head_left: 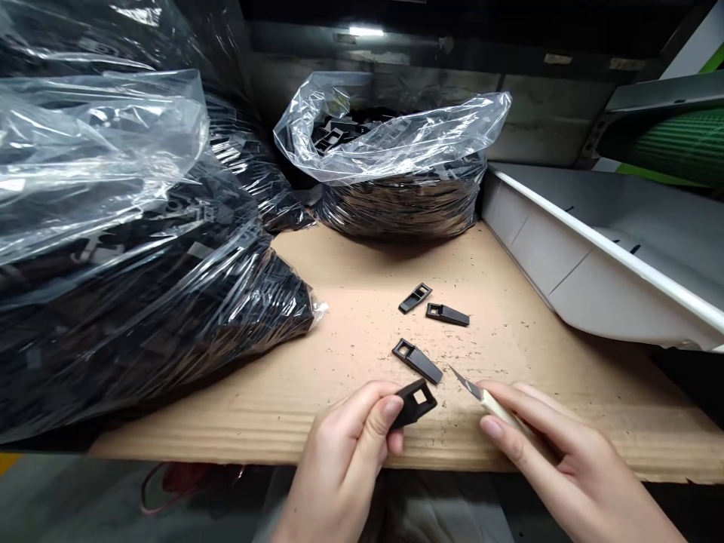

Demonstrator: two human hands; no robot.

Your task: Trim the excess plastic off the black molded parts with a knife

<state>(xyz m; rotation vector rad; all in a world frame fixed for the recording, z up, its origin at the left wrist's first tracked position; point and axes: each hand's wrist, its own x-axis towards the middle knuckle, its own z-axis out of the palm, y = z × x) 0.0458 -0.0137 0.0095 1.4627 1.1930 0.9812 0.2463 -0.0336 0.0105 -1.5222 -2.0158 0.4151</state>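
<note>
My left hand (351, 441) pinches a black plastic part (413, 405) with a square hole at its right end; thumb and fingers cover its other end. In my right hand (557, 445) is a craft knife (492, 405) with a pale handle, its thin blade pointing up and left, a little apart from the held part. Just beyond lies a similar black part (418, 360) on the cardboard. Farther back are two more, a black part (448, 314) lying crosswise and a black part (415, 298) lying at a slant.
Small dark shavings dot the cardboard sheet (351, 302). A big clear bag of black parts (141, 286) bulges over the left side. Another open bag (396, 181) stands at the back. Along the right runs a white-rimmed grey tray (599, 249), below a green ribbed roll (673, 143).
</note>
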